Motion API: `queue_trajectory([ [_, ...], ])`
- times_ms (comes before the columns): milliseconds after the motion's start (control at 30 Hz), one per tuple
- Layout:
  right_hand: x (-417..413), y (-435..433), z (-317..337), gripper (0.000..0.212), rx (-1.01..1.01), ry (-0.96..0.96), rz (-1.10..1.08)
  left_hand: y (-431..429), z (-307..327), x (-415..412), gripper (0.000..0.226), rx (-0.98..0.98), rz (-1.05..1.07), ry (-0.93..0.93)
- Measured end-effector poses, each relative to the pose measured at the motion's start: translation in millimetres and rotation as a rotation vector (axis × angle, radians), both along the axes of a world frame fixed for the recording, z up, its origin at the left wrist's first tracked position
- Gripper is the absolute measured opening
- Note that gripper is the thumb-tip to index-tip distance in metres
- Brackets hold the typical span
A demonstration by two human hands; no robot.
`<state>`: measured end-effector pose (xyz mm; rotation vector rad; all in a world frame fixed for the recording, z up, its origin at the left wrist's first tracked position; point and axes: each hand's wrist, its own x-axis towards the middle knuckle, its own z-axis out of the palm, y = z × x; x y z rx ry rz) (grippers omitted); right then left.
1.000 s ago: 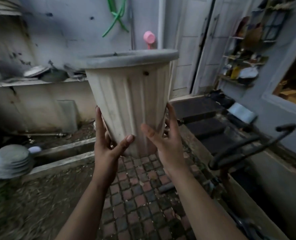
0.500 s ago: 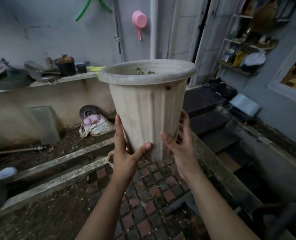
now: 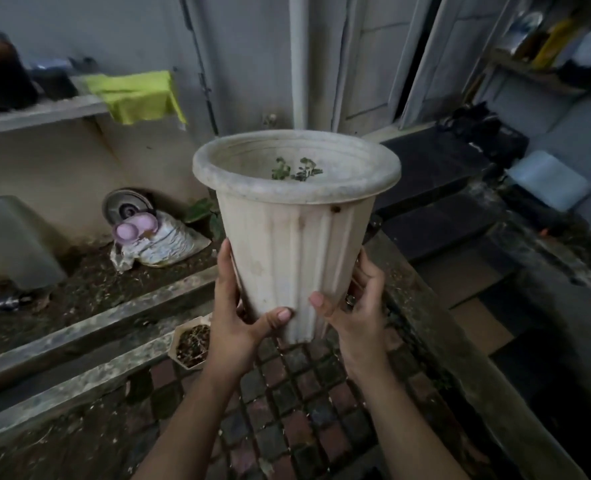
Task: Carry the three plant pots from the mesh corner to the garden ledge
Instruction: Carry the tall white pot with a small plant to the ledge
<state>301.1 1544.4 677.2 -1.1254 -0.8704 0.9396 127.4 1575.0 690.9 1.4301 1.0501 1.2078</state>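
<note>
While the concrete ledge (image 3: 89, 327) runs low along the left, a small hexagonal pot (image 3: 190, 344) at its near end, the left hand (image 3: 233, 327) wraps the lower wall of the tall ribbed pot (image 3: 297, 237), thumb across the front, and the right hand (image 3: 359, 306) clasps the opposite side likewise. The pot hangs upright above the brick paving (image 3: 304, 410), long axis vertical. The ledge lies down-left of it, nearer the left hand, so setting down probably means lowering leftward, base level.
</note>
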Motion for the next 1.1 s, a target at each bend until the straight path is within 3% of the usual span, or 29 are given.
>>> queue_trajectory([
  [167, 27.4, 90.0, -136.1, 0.082, -0.003, -0.018, -0.078, 99.8, -135.7, 28.5, 0.124, -0.005, -0.064, 0.049],
  [333, 43.2, 158.8, -314.8, 0.086, -0.014, -0.044, -0.137, 183.2, -319.2, 42.6, 0.123, 0.094, -0.136, 0.093],
  [467, 48.9, 189.7, -447.5, 0.088, -0.018, -0.07, -0.122, 217.7, -463.1, 49.1, 0.126, 0.102, -0.171, 0.095],
  [600, 54.5, 200.5, -550.5, 0.089, -0.011, -0.081, -0.169, 236.3, -564.7, 56.8, 0.126, 0.12, -0.196, 0.094],
  [867, 77.2, 221.3, -673.4, 0.087, -0.019, -0.092, -0.199, 267.3, -690.8, 79.2, 0.116, 0.074, -0.219, 0.045],
  [1000, 89.2, 233.8, -691.8, 0.09, -0.044, -0.034, -0.204, 293.0, -699.3, 90.5, 0.114, 0.084, -0.203, 0.053],
  [1100, 99.1, 240.6, -687.9, 0.105, -0.034, -0.048, -0.162, 301.5, -697.9, 97.4, 0.108, 0.084, -0.213, 0.035],
])
